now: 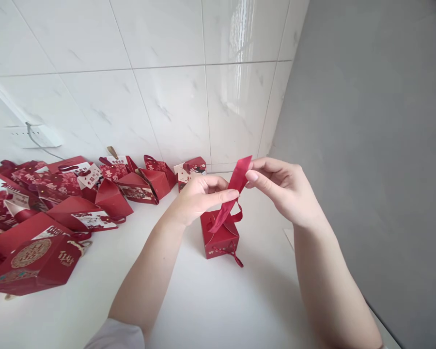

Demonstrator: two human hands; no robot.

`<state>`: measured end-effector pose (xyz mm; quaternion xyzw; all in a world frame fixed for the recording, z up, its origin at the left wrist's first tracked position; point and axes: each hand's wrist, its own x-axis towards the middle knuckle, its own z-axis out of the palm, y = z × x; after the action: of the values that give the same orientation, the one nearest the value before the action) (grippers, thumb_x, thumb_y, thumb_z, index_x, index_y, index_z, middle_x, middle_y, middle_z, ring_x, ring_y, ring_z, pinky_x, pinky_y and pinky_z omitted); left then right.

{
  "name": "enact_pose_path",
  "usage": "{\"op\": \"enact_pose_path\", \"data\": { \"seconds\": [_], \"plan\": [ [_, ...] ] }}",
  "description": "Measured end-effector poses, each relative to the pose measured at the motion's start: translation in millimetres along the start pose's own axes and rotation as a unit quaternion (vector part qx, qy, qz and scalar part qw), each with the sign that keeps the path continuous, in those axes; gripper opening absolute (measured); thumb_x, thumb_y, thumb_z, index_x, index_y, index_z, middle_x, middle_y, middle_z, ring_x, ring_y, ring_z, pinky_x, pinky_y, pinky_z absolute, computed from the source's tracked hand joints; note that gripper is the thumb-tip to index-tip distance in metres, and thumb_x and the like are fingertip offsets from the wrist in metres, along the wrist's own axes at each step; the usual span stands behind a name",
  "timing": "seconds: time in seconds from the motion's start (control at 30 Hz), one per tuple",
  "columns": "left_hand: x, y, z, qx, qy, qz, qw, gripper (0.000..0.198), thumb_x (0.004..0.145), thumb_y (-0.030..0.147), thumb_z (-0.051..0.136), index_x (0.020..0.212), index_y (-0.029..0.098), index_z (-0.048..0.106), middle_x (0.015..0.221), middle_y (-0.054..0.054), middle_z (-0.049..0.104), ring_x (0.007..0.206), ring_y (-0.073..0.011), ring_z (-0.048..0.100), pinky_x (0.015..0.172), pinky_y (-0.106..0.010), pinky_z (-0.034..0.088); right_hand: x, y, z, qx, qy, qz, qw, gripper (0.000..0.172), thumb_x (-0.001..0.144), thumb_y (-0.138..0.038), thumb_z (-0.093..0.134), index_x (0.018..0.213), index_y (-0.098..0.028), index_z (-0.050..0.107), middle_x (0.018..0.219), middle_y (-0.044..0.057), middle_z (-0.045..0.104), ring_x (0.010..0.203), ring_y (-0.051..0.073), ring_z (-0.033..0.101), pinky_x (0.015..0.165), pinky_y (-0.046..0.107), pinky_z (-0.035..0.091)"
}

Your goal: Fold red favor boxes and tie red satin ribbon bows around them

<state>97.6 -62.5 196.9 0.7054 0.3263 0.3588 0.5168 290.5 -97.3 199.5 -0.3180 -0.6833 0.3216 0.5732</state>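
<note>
A small red gift box point(220, 236) stood upright on the white worktop point(210, 305), near the middle of the view and just below both hands. A red ribbon point(236, 186) rose from its top and ran up at a slant between the hands. The left hand point(199, 196) came in from the lower left with its fingers point(223, 196) pressed together around the middle of the ribbon, forefinger laid along it. The right hand point(285, 189) came in from the lower right and pinched the ribbon's upper end between thumb and fingertips. A thin twisted red cord point(229, 253) hung down the front of the box and trailed onto the worktop at its foot.

To the left, well apart from the box, lay a heap of red gift boxes point(58, 208), some tilted and some on their sides, printed with gold and white patterns. Nearest the camera in that heap was a larger red box with a gold round emblem point(31, 264). The far end of the heap reached the wall, where a few smaller red boxes point(189, 169) stood against it.

The worktop was smooth, white and glossy. Behind it rose a wall of large white marbled tiles point(160, 97) that caught a bright reflection. On the left of that wall sat a white socket point(34, 136) with a grey cable. On the right a plain grey wall point(370, 145) met the tiles at a corner.
</note>
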Motion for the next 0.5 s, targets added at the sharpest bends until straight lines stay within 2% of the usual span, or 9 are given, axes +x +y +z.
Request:
{"op": "enact_pose_path", "data": {
  "seconds": [0.23, 0.4, 0.5],
  "plan": [
    [0.4, -2.3, 4.1, 0.051, -0.002, -0.015, 0.999, 0.023, 0.075, 0.039, 0.074, 0.07, 0.017, 0.067, 0.068, -0.002, 0.062, 0.064, -0.0132, 0.058, 0.06, -0.027, 0.045, 1.7, 9.5, 3.0, -0.019, 0.075, 0.0, 0.997, 0.042, 0.076, -0.043, 0.075, 0.111, -0.022, 0.066, 0.092, 0.005, 0.07, 0.087, 0.02, 0.067, 0.082, 0.038, 0.059],
    [1.5, -1.5, 7.5, 0.073, 0.0, -0.029, 0.997, 0.026, 0.074, 0.043, 0.074, 0.07, 0.018, 0.067, 0.069, -0.001, 0.064, 0.064, -0.0133, 0.058, 0.058, -0.027, 0.044, 0.6, 7.6, 0.6, -0.012, 0.071, -0.003, 0.997, 0.057, 0.075, -0.04, 0.077, 0.126, -0.026, 0.055, 0.087, 0.002, 0.069, 0.083, 0.02, 0.068, 0.081, 0.038, 0.059],
    [2.3, -1.7, 9.4, 0.079, 0.007, -0.031, 0.996, 0.027, 0.074, 0.045, 0.074, 0.071, 0.019, 0.068, 0.069, -0.001, 0.064, 0.063, -0.0128, 0.057, 0.057, -0.027, 0.042, 0.0, 6.3, -0.2, -0.019, 0.066, 0.005, 0.998, 0.057, 0.076, -0.04, 0.076, 0.127, -0.028, 0.053, 0.084, 0.001, 0.068, 0.078, 0.019, 0.068, 0.076, 0.037, 0.06]
  ]
}}
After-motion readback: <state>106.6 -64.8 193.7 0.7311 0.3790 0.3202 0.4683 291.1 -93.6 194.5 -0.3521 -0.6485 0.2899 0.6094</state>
